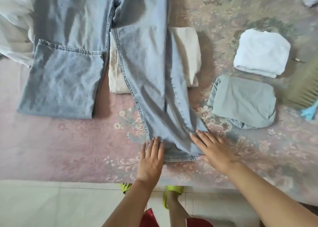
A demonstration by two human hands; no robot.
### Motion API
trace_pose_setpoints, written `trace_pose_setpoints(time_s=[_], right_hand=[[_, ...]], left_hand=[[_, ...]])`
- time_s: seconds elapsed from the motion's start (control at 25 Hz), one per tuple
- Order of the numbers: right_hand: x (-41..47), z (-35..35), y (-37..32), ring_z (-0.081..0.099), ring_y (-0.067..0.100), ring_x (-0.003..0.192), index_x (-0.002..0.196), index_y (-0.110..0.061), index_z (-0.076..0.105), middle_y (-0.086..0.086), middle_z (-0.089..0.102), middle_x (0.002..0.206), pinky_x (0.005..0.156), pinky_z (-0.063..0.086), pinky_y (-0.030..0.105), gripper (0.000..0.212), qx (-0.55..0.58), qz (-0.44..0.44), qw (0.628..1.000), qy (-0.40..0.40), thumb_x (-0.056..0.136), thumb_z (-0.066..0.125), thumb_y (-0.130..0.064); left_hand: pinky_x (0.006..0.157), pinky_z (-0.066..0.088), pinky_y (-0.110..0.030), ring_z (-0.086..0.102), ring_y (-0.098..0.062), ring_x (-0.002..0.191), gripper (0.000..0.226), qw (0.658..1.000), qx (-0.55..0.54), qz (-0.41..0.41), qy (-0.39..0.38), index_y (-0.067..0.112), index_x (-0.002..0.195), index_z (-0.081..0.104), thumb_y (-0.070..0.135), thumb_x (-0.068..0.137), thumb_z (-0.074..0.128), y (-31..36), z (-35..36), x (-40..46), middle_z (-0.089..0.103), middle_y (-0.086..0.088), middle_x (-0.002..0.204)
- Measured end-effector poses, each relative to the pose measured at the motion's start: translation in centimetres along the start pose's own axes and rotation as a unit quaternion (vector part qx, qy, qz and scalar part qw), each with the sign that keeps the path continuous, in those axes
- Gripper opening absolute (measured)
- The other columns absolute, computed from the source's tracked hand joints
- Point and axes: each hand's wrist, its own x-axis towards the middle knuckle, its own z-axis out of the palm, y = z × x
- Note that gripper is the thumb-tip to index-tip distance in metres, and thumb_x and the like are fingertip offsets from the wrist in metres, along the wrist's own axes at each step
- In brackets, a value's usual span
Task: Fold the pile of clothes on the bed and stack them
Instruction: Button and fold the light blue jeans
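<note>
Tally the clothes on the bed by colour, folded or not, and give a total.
Light blue denim: 1, the jeans, spread out unfolded
Cream: 1, a folded piece partly under a jeans leg
White: 1, a folded piece
Grey-green: 1, a folded piece
Pale unfolded fabric at the left edge: 1
Total: 5

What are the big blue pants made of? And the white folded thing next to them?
The blue pants look like light, washed denim: visible stitched seams and a matte, faded surface. The cream folded garment under them looks like soft woven cotton, slightly wrinkled; hard to be sure.
</note>
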Motion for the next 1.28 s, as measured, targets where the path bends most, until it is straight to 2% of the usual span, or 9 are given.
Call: trace_pose_setpoints(time_s=[0.08,0.2,0.28,0.4,0.52,0.76,1.0,1.16,1.28], right_hand=[[-0.7,0.2,0.4,-0.013,0.022,0.144,0.137,-0.017,-0.037,0.008,-0.016,0.156,0.117,0.003,0.045,0.097,-0.066,-0.037,0.997,-0.018,0.094,0.050,-0.016],[-1.6,-1.8,0.1,0.021,0.032,0.143,0.150,-0.006,0.005,0.019,0.021,0.154,0.114,0.025,0.047,0.071,-0.046,-0.017,0.999,0.009,0.093,0.046,-0.002],[-2.2,-3.9,-0.1,0.057,0.036,0.115,0.131,0.005,0.050,0.025,0.058,0.124,0.087,0.054,0.044,0.065,-0.035,-0.015,0.995,0.097,0.070,0.071,0.008],[-4.6,-7.6,-1.3,0.063,0.024,0.055,0.103,0.000,0.071,0.009,0.066,0.068,0.042,0.051,0.027,0.070,-0.027,-0.001,0.983,0.180,0.035,0.086,0.009],[-7.4,-10.9,-3.2,0.040,0.013,0.031,0.112,-0.012,0.070,0.001,0.055,0.053,0.026,0.032,0.021,0.069,0.004,-0.034,0.970,0.241,0.046,0.080,0.005],[-12.3,-16.3,-5.8,0.055,0.020,0.045,0.072,-0.012,0.064,0.004,0.061,0.069,0.033,0.044,0.030,0.049,-0.027,-0.058,0.966,0.251,0.029,0.085,-0.003],[-16.2,-20.9,-5.4,0.031,0.009,0.037,0.095,-0.011,0.050,-0.010,0.036,0.052,0.035,0.014,0.012,0.051,0.164,0.068,0.944,0.278,0.057,0.082,0.003],[-18.1,-19.4,-5.9,0.038,0.018,0.050,0.105,-0.024,0.028,0.000,0.043,0.065,0.045,0.020,0.028,0.034,0.228,0.157,0.946,0.170,0.088,0.046,-0.001],[-19.7,-19.9,-5.6,0.049,0.019,0.052,0.120,-0.038,0.044,0.006,0.065,0.098,0.050,0.035,0.025,0.058,0.355,0.138,0.913,0.142,0.087,0.041,0.009]], left_hand=[[0.095,0.048,-0.047,0.052,-0.040,0.120,0.074,0.999,-0.010,-0.041,-0.012,-0.004,0.129,0.052,0.008,0.062,0.081,0.3,-0.3,-1.0,0.051,-0.026,0.132],[0.054,0.055,-0.039,0.064,-0.044,0.083,0.071,0.968,-0.190,-0.162,0.031,-0.006,0.116,0.061,-0.026,0.049,0.069,2.0,-1.5,-2.8,0.057,-0.032,0.115],[0.054,0.041,-0.036,0.054,-0.031,0.073,0.067,0.886,-0.363,-0.272,0.098,0.000,0.133,0.047,-0.027,0.071,0.049,2.7,-2.1,-3.4,0.052,-0.022,0.114],[0.060,0.037,-0.035,0.047,-0.024,0.073,0.040,0.677,-0.598,-0.409,0.127,0.012,0.133,0.044,-0.002,0.096,0.036,4.0,-5.0,-5.0,0.054,-0.010,0.092],[0.056,0.043,-0.028,0.060,-0.022,0.070,0.028,0.641,-0.562,-0.489,0.184,0.020,0.109,0.056,0.003,0.094,0.039,4.4,-9.5,-6.7,0.066,-0.010,0.084],[0.063,0.045,-0.041,0.057,-0.027,0.071,0.029,0.704,-0.528,-0.416,0.229,0.030,0.087,0.050,0.000,0.086,0.049,4.7,-18.0,-10.0,0.061,-0.001,0.077],[0.066,0.047,-0.038,0.059,-0.029,0.071,0.013,0.824,-0.365,-0.379,0.210,0.019,0.094,0.037,0.006,0.095,0.042,4.8,-22.2,-12.9,0.058,-0.004,0.078],[0.057,0.040,-0.027,0.049,-0.021,0.057,0.051,0.812,-0.408,-0.365,0.202,0.019,0.128,0.040,-0.010,0.086,0.036,6.3,-23.0,-13.7,0.055,-0.001,0.071],[0.064,0.037,-0.024,0.053,-0.021,0.071,0.075,0.898,-0.326,-0.244,0.169,0.032,0.142,0.034,-0.015,0.083,0.038,5.9,-22.3,-14.5,0.056,-0.003,0.096]])
